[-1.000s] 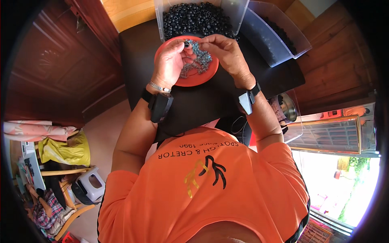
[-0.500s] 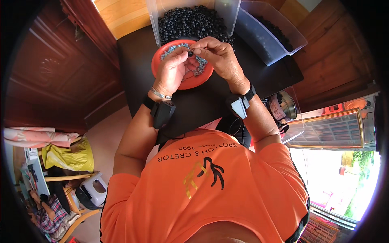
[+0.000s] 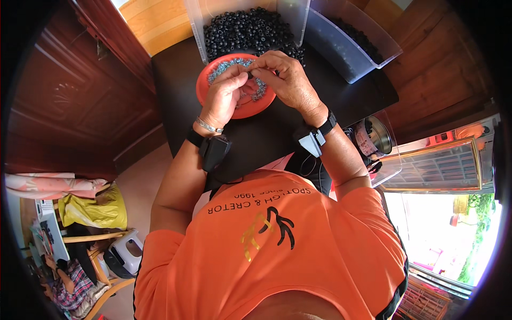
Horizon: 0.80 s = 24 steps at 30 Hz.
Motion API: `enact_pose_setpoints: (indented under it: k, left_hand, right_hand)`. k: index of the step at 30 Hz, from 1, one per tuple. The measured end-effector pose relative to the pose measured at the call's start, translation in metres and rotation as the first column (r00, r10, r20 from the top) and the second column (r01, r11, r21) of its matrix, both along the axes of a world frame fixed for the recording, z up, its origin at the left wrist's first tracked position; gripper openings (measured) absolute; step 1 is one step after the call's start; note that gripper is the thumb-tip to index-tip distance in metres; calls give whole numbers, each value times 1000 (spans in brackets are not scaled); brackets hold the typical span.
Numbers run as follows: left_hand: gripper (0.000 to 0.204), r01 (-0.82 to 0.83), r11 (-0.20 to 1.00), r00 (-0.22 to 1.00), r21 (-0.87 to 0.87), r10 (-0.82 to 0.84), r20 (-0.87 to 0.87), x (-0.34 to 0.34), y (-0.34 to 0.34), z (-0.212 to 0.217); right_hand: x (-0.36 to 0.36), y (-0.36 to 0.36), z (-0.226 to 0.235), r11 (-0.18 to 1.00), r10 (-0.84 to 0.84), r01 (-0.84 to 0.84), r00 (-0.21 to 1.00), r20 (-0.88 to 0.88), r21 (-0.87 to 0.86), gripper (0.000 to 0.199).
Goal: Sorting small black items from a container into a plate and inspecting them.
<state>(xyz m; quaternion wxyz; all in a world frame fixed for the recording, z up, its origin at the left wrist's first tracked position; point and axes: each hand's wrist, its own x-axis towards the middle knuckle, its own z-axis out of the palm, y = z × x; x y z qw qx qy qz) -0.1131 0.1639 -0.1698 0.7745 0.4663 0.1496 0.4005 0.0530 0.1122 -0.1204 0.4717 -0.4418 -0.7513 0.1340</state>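
Note:
Over a round red-orange plate [image 3: 244, 113] both my hands meet, fingertips close together. My left hand [image 3: 226, 92] is closed in a pinch on a small black piece [image 3: 250, 76], like the ones heaped in the bin beyond. The fingers of my right hand [image 3: 288, 80] are pinched at that same piece; whatever else they hold is too small to make out. Many small silvery metal parts [image 3: 260, 92] lie on the plate beneath my hands. Just behind it, a clear plastic bin [image 3: 193, 24] lies open toward me with a heap of black ring-like pieces [image 3: 250, 33].
A second clear bin [image 3: 346, 66] with black pieces stands at the right on the dark table [image 3: 256, 144]. A metal pot [image 3: 380, 136] sits right of my forearm. At the lower left are a person in a plaid shirt [image 3: 74, 288] and a yellow bag [image 3: 101, 208].
My right fingers have shifted slightly and curled closer over the black piece. The whole view has moved a little; my left hand keeps its pinch.

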Motion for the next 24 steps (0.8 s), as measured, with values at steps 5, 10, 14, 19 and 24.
enact_pose_setpoints:
  k: [5, 10, 14, 19, 24]
  left_hand:
    - [20, 18, 1000, 995, -13, -17, 101, 2, -1, -1]
    - [21, -49, 985, 983, -164, 77, 168, 1, -4, 1]
    - [19, -49, 983, 974, -175, 85, 208, -3, 3, -7]
    - [16, 5, 995, 978, -96, 16, 209, -8, 9, -9]
    - [15, -43, 993, 982, -112, 62, 176, -10, 15, -10]
  right_hand:
    - [-11, -5, -9, 991, -74, 76, 997, -26, 111, 19]
    - [-29, -12, -17, 922, -228, 180, 968, 106, 344, 27]
    - [-13, -8, -8, 997, 22, -20, 999, -26, 80, 32]
    - [68, 30, -13, 960, -275, 278, 950, 149, -2, 19]
    - [138, 63, -37, 884, -407, 461, 842, 353, -82, 20]
